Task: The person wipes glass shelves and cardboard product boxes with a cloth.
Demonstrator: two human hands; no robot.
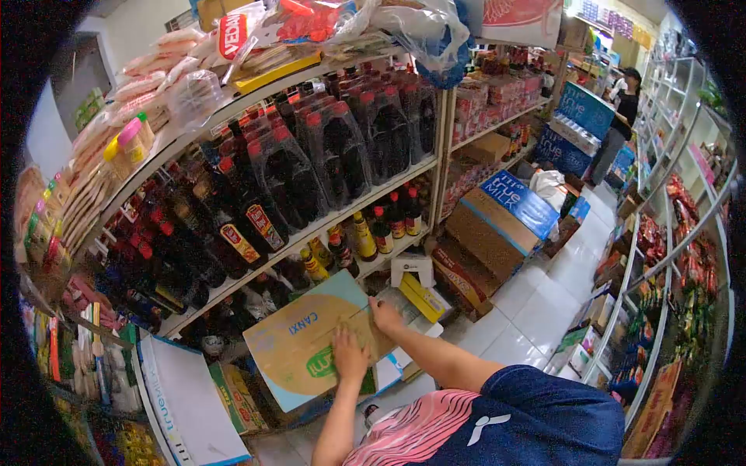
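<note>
A tan and pale-blue cardboard box (284, 349) marked "CANXI" lies tilted before me, its printing upside down. On its top face rests my left hand (351, 359), fingers spread over the cardboard near the green logo. My right hand (386, 317) is closed at the box's right edge, thumb showing along the rim and the other fingers partly hidden. Just beyond that hand is a yellow carton (422, 297), beside a small white box (412, 269).
Shelves of dark sauce bottles (334, 147) stand in front. Stacked milk cartons (505, 217) line the aisle to the right, and a person (622, 116) stands farther down. A white carton panel (186, 400) is at lower left. Snack shelves (676, 256) border the right side.
</note>
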